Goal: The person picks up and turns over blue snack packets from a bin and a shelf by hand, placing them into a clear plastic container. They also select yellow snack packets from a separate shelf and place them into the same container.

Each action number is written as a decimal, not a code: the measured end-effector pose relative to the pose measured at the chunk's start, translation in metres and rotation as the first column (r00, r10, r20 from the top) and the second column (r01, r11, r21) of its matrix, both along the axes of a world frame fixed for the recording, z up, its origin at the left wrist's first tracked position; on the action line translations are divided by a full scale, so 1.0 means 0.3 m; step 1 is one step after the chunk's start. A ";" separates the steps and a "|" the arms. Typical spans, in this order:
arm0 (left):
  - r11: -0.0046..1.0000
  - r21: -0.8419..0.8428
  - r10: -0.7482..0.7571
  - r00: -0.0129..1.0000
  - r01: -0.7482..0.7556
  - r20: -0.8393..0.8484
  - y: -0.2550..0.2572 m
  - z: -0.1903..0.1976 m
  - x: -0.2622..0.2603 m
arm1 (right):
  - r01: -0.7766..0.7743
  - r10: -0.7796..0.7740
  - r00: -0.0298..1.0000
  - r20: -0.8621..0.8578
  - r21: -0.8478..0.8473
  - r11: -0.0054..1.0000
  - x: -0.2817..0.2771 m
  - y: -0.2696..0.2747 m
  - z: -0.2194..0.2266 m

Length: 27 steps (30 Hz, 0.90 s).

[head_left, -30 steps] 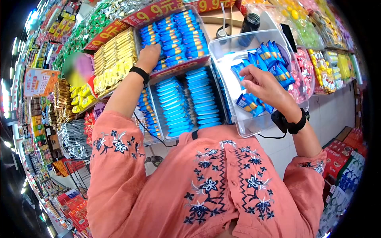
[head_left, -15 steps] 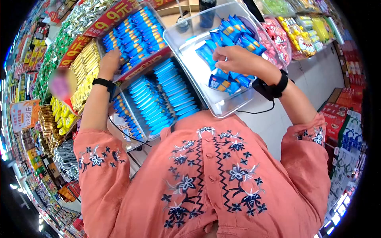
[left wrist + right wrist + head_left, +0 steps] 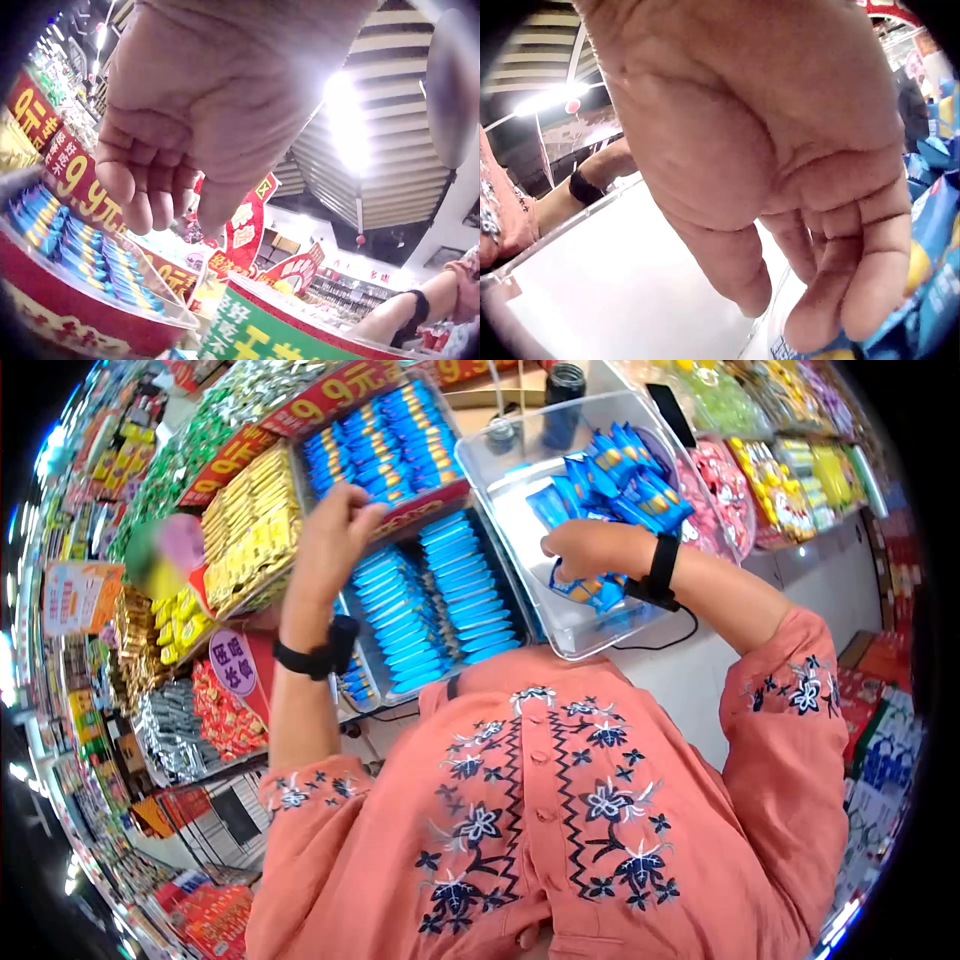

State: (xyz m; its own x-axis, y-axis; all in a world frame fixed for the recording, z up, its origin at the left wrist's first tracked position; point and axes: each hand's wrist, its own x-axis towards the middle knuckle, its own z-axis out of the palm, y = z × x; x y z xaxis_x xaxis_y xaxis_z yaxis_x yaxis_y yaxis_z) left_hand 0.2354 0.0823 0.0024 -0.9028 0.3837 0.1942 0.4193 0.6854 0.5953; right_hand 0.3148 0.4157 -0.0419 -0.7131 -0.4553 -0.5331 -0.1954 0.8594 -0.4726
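My left hand (image 3: 330, 545) hovers at the front of a display tray of upright blue snack packets (image 3: 385, 445). In the left wrist view its fingers are loosely bent, with nothing between them. My right hand (image 3: 605, 548) is inside a clear plastic bin (image 3: 515, 490), low over a loose heap of blue and yellow snack packets (image 3: 640, 500). The right wrist view shows its fingers (image 3: 877, 277) relaxed and hanging downward, thumb apart, fingertips right at a blue packet (image 3: 930, 225). In the head view the hand hides part of the heap.
Light blue packets (image 3: 395, 620) stand in rows in a lower tray in front of my body. Yellow packets (image 3: 255, 525) fill the tray at left. Behind the bin are a dark bottle (image 3: 565, 405) and a phone-like black slab (image 3: 670, 415). Pink packets (image 3: 720, 480) lie to the right.
My left hand has drawn back from the packets in the upper tray, toward my body. My right hand has lowered its fingers toward the heap in the bin. The head view has shifted.
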 end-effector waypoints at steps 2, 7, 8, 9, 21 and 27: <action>0.997 0.070 0.026 0.991 -0.035 0.128 0.040 -0.012 0.088 | -0.078 0.079 0.997 -0.021 0.044 0.996 -0.010 -0.009 -0.050; 0.954 0.284 0.001 0.951 -0.093 0.308 0.114 -0.069 0.226 | -0.179 0.171 0.983 0.062 0.140 0.974 -0.033 -0.007 -0.079; 0.944 0.308 0.008 0.940 -0.121 0.342 0.117 -0.061 0.238 | -0.163 0.148 0.983 0.105 0.155 0.974 -0.036 -0.011 -0.043; 0.932 0.333 0.011 0.926 -0.146 0.377 0.125 -0.049 0.250 | -0.127 0.116 0.988 0.103 0.111 0.986 -0.044 -0.008 0.005; 0.785 0.604 -0.304 0.764 -0.137 0.569 0.324 0.077 0.309 | 0.425 -0.248 0.904 0.350 -0.655 0.625 -0.051 0.130 0.309; 0.764 0.636 -0.420 0.664 -0.110 0.619 0.407 0.083 0.328 | 0.437 -0.242 0.900 0.364 -0.734 0.520 0.012 0.100 0.314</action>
State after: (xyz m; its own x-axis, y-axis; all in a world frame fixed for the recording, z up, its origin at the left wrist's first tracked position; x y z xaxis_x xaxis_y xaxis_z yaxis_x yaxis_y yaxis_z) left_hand 0.3337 0.2045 0.0271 -0.7851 0.5768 -0.2255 -0.2379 0.0554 0.9697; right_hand 0.3185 0.4457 0.0524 -0.8339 -0.5010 -0.2313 0.2052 0.1076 -0.9728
